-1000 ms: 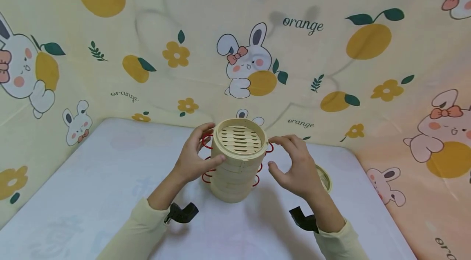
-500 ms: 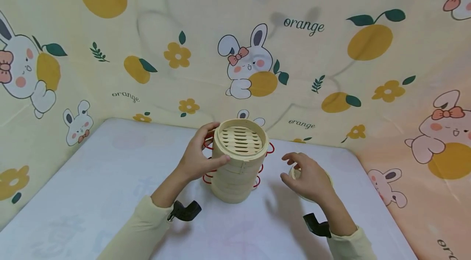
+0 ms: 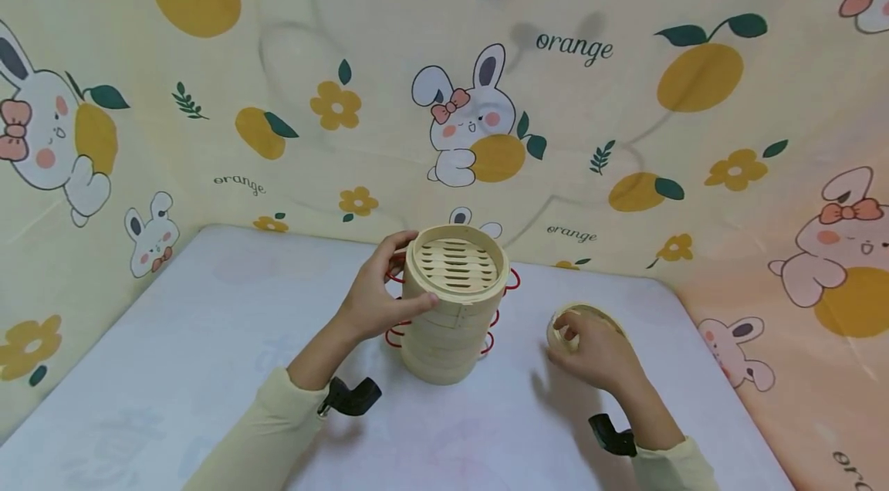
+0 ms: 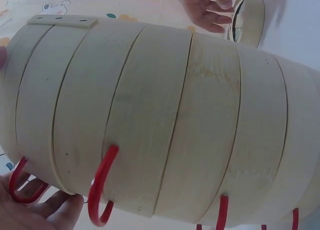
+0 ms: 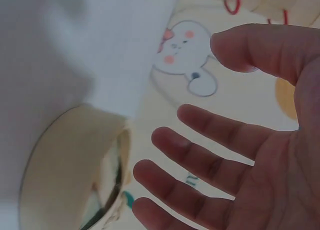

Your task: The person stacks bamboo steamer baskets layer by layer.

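A tall stack of bamboo steamer baskets [image 3: 444,344] stands upright on the table, with a slatted surface [image 3: 454,263] facing up and red loop handles [image 3: 514,279] along its sides. My left hand [image 3: 375,298] grips the upper left of the stack, thumb across the front; some fingers pass behind it and are hidden in the head view. Right of the stack, a shallow round bamboo piece [image 3: 590,308] lies on the table. My right hand [image 3: 603,356] hovers over it in the head view, partly covering it. In the right wrist view its fingers [image 5: 195,150] are spread, holding nothing.
The table has a white cover [image 3: 229,344]. Behind it hangs a cloth printed with rabbits and oranges [image 3: 389,35], continuing down the right side. Black mounts [image 3: 354,396] sit at both wrists.
My right hand has left the stack's right side and moved right and down to the round bamboo piece. The left hand keeps its grip on the stack, which stays in place.
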Action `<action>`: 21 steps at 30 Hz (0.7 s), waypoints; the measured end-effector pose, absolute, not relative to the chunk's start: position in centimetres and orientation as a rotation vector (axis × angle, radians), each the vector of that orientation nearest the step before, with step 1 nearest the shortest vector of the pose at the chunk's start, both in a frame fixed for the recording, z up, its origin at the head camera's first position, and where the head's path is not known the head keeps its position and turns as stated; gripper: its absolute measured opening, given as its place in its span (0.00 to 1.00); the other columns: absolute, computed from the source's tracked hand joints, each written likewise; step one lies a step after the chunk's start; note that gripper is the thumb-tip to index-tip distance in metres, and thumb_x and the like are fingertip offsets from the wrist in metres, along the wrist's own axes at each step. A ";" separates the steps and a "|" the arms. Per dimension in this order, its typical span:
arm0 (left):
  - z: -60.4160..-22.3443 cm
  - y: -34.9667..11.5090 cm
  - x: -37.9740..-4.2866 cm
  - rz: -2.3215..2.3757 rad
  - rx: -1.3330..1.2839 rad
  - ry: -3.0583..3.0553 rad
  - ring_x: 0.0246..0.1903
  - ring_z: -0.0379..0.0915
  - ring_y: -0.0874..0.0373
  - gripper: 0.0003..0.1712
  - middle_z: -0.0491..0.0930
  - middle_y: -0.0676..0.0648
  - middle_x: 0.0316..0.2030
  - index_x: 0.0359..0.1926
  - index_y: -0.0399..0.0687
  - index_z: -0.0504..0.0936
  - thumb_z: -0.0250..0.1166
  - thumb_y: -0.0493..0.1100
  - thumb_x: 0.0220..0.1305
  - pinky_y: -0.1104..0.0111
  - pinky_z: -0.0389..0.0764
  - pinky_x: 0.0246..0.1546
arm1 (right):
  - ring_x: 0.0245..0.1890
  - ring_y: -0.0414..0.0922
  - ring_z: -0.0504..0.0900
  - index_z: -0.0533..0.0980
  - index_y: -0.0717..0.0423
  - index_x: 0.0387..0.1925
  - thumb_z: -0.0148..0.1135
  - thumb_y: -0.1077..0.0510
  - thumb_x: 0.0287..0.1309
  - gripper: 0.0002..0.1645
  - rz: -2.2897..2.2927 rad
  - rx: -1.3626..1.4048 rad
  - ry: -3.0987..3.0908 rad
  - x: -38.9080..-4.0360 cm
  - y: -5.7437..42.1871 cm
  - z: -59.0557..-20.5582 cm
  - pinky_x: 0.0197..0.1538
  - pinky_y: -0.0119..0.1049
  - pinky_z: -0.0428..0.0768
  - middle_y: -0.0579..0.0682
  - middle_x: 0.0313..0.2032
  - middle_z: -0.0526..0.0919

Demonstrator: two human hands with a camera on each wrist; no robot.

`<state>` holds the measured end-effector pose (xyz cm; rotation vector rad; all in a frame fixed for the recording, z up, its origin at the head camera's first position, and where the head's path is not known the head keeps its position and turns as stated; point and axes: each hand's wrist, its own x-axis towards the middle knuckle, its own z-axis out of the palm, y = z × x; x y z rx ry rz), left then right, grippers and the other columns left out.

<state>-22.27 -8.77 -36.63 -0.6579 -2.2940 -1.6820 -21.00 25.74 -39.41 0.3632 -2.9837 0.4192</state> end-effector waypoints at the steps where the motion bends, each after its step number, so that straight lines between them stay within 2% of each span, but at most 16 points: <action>1: -36.6 -8.8 -22.3 -1.677 -0.658 -2.298 0.61 0.69 0.48 0.49 0.68 0.46 0.65 0.69 0.47 0.61 0.73 0.48 0.46 0.52 0.74 0.56 | 0.34 0.47 0.81 0.79 0.52 0.40 0.67 0.49 0.47 0.18 0.412 0.367 -2.991 -21.0 25.9 -39.6 0.35 0.41 0.77 0.49 0.32 0.83; 6: -36.5 -8.9 -22.2 -1.675 -0.666 -2.303 0.60 0.70 0.48 0.48 0.68 0.47 0.65 0.69 0.48 0.61 0.73 0.48 0.47 0.53 0.74 0.56 | 0.34 0.44 0.80 0.78 0.49 0.38 0.68 0.49 0.47 0.16 0.397 0.338 -3.034 -21.0 26.7 -40.3 0.33 0.43 0.77 0.47 0.32 0.83; 12: -36.5 -8.9 -22.3 -1.672 -0.668 -2.300 0.60 0.70 0.49 0.48 0.69 0.47 0.64 0.69 0.49 0.61 0.73 0.48 0.47 0.55 0.74 0.55 | 0.34 0.44 0.82 0.79 0.52 0.39 0.70 0.48 0.44 0.19 0.442 0.288 -3.093 -20.8 27.4 -40.8 0.32 0.44 0.78 0.48 0.33 0.85; 21: -36.7 -8.8 -22.3 -1.669 -0.667 -2.289 0.60 0.70 0.49 0.48 0.68 0.46 0.65 0.69 0.48 0.61 0.72 0.48 0.47 0.55 0.74 0.55 | 0.28 0.38 0.75 0.78 0.52 0.39 0.71 0.49 0.44 0.19 0.482 0.261 -3.132 -20.8 27.9 -41.3 0.29 0.38 0.74 0.44 0.29 0.82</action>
